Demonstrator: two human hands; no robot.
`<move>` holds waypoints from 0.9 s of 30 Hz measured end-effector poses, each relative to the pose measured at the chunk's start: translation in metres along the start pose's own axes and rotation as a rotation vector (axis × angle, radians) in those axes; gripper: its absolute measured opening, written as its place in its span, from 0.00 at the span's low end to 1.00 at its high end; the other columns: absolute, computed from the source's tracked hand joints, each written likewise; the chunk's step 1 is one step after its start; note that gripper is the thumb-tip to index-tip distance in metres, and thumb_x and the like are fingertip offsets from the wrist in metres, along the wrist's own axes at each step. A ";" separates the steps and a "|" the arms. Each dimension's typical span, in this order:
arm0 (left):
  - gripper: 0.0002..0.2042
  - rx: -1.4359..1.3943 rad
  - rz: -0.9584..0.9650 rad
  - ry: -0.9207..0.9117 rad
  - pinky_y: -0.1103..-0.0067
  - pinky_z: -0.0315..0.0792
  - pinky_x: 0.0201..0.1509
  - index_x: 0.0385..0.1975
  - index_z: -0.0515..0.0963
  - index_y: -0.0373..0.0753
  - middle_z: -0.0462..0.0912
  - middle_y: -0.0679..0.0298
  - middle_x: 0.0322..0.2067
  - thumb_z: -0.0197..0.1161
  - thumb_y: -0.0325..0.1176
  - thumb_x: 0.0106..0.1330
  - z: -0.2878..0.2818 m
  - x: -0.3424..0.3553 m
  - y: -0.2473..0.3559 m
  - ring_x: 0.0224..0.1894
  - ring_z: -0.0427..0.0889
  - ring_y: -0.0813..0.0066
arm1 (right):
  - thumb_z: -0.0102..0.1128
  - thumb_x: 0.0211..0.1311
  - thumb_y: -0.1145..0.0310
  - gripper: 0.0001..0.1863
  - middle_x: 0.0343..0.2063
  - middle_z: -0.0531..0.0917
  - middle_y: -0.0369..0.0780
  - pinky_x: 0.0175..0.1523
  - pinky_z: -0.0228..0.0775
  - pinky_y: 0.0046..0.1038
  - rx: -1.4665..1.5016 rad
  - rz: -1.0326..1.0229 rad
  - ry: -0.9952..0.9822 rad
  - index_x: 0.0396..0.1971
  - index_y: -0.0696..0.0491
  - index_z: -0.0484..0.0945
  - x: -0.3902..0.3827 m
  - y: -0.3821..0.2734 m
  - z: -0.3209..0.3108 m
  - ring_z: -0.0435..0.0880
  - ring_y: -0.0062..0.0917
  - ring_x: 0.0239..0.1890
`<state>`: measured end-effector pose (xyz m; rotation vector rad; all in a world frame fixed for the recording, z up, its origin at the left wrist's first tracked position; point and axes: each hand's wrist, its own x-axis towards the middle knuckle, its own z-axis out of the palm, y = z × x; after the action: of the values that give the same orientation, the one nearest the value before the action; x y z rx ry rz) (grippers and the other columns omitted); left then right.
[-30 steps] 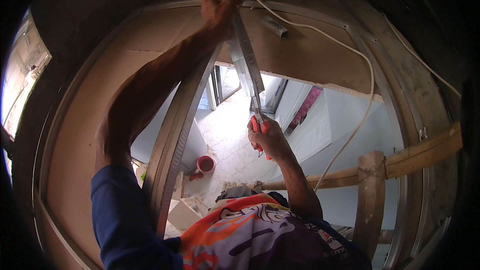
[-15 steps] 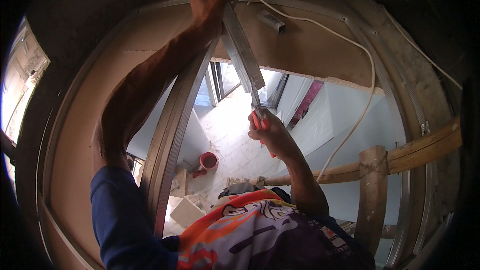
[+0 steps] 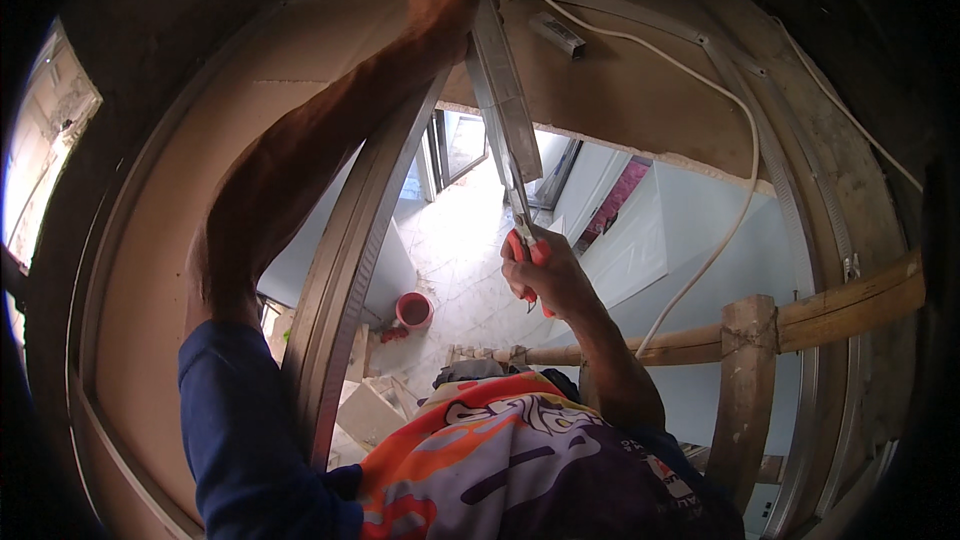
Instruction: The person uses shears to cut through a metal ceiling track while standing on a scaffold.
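My left hand (image 3: 442, 2) grips a long silvery metal channel (image 3: 503, 90) near the top of the view, its fingers wrapped round it. The channel slants down toward the middle, its lower end over the opening below. My right hand (image 3: 556, 275) is closed round the red handles of a pair of tin snips (image 3: 518, 202). Their blades point up and meet the lower end of the channel, at its left edge. How far the jaws have bitten into the metal is too small to tell. A short metal offcut (image 3: 558, 35) lies on the brown board beyond the channel.
A white cable (image 3: 745, 130) loops over the board (image 3: 640, 90) and down the right. Another metal profile (image 3: 350, 250) runs beneath my left arm. A wooden pole (image 3: 850, 305) with an upright post (image 3: 748, 370) stands right. Far below, a red bucket (image 3: 413, 311) rests on the tiled floor (image 3: 450, 250).
In the view, the channel and my left hand sit slightly farther right and higher, partly from the head shifting. The snips' handles look more spread, and the blades lie along the channel's left edge.
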<state>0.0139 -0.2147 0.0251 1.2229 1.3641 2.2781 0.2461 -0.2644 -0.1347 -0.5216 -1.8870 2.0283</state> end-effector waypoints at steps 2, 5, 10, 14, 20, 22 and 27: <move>0.18 0.036 0.052 0.018 0.72 0.73 0.22 0.34 0.65 0.29 0.73 0.55 0.22 0.64 0.25 0.45 0.000 -0.001 0.001 0.19 0.75 0.67 | 0.56 0.49 0.71 0.08 0.17 0.73 0.35 0.23 0.64 0.21 -0.124 -0.030 0.104 0.27 0.57 0.69 0.004 0.004 0.003 0.71 0.16 0.17; 0.23 0.082 0.054 0.038 0.70 0.75 0.28 0.37 0.62 0.27 0.72 0.52 0.29 0.66 0.25 0.43 0.002 -0.004 0.008 0.27 0.76 0.65 | 0.56 0.50 0.68 0.10 0.21 0.75 0.36 0.32 0.67 0.23 -0.220 -0.150 0.199 0.29 0.58 0.69 0.012 0.016 0.003 0.74 0.19 0.24; 0.25 0.164 0.007 0.004 0.68 0.75 0.31 0.39 0.60 0.26 0.71 0.50 0.32 0.67 0.27 0.44 0.003 0.000 -0.004 0.32 0.76 0.65 | 0.56 0.51 0.66 0.12 0.25 0.76 0.37 0.39 0.66 0.25 -0.217 -0.192 0.211 0.32 0.58 0.70 0.016 0.010 0.003 0.74 0.22 0.30; 0.25 0.071 -0.051 -0.017 0.69 0.75 0.31 0.39 0.60 0.26 0.71 0.50 0.32 0.67 0.28 0.45 -0.003 0.007 -0.007 0.32 0.76 0.64 | 0.56 0.51 0.68 0.11 0.24 0.75 0.37 0.36 0.66 0.25 -0.228 -0.200 0.206 0.32 0.57 0.69 0.014 -0.002 -0.002 0.73 0.21 0.28; 0.12 0.066 0.029 0.091 0.73 0.73 0.21 0.27 0.70 0.29 0.73 0.58 0.20 0.63 0.29 0.47 -0.003 0.003 -0.006 0.19 0.76 0.69 | 0.55 0.50 0.72 0.07 0.20 0.72 0.34 0.25 0.63 0.22 -0.194 -0.136 0.169 0.29 0.56 0.69 0.015 -0.002 -0.003 0.70 0.16 0.19; 0.13 0.066 0.016 0.081 0.73 0.73 0.21 0.29 0.69 0.28 0.73 0.56 0.20 0.63 0.28 0.46 -0.006 0.002 -0.003 0.19 0.76 0.68 | 0.55 0.50 0.73 0.06 0.19 0.71 0.33 0.22 0.62 0.21 -0.178 -0.124 0.165 0.28 0.56 0.68 0.014 -0.002 0.000 0.69 0.15 0.17; 0.16 0.055 -0.018 0.056 0.74 0.72 0.19 0.31 0.66 0.28 0.73 0.55 0.20 0.63 0.26 0.46 0.000 -0.007 0.010 0.19 0.76 0.68 | 0.54 0.49 0.74 0.05 0.18 0.72 0.33 0.21 0.62 0.21 -0.132 -0.099 0.134 0.26 0.55 0.68 0.012 0.001 0.004 0.68 0.15 0.15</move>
<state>0.0208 -0.2235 0.0291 1.1658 1.4611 2.2934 0.2334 -0.2619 -0.1359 -0.5709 -1.9343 1.7708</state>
